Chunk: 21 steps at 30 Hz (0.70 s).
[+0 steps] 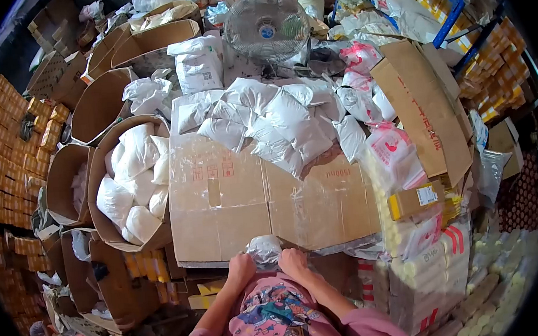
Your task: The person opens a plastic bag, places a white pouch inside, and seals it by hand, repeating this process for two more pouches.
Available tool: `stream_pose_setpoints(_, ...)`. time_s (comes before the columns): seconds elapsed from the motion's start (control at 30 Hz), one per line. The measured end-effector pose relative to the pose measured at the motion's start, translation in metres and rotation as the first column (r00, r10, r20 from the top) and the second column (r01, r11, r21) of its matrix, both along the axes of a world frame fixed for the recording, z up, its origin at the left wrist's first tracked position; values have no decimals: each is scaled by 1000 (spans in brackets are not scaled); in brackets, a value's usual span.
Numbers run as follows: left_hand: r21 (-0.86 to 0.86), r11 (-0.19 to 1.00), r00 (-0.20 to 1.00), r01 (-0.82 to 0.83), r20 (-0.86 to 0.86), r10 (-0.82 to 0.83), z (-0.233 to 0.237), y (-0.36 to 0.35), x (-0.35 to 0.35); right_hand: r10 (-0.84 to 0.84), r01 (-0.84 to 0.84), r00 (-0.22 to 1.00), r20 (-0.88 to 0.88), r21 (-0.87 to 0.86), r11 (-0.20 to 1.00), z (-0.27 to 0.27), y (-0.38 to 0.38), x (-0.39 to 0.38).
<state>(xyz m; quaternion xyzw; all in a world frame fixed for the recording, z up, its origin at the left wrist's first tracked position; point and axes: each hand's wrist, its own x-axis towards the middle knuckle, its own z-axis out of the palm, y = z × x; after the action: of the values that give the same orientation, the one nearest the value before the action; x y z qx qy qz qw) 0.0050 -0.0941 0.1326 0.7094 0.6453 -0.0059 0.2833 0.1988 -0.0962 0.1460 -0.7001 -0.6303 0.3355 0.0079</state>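
Note:
A small white plastic bag (264,248) is held close to my body, at the front edge of the cardboard-covered table (233,190). My left hand (241,268) is closed on its left side. On the other side, my right hand (293,263) grips it with the fingers curled in. What the bag contains cannot be made out. Farther back on the cardboard lies a heap of filled white bags (284,119). Left of the table, a large carton (100,162) holds several plump white bags (134,159).
A fan (266,28) stands behind the heap. Open cartons (101,105) line the left side, with stacked orange-and-white boxes (2,151) beyond. On the right are a leaning cardboard sheet (413,112), a small brown box (415,200) and plastic-wrapped packs (429,275).

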Motion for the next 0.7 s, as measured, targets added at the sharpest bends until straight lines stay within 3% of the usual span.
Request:
stream_pose_setpoints(0.2, 58, 991, 992, 122, -15, -121, 16, 6, 11, 18, -17, 1000, 12, -9, 1000, -14, 6, 0)
stream_pose_setpoints(0.3, 101, 967, 967, 232, -130, -218, 14, 12, 9, 24, -24, 999, 23, -4, 1000, -30, 5, 1)
stream_pose_setpoints(0.47, 136, 931, 936, 339, -151, -319, 5, 22, 5, 27, -28, 998, 48, 6, 1000, -18, 12, 1)
stream_pose_setpoints(0.57, 147, 918, 929, 367, -112, -353, 9, 26, 3, 40, -41, 999, 32, 13, 999, -12, 17, 5)
stream_pose_setpoints(0.7, 168, 942, 956, 292, -77, -283, 1, 22, -5, 24, -24, 1000, -5, 14, 1000, -19, 17, 9)
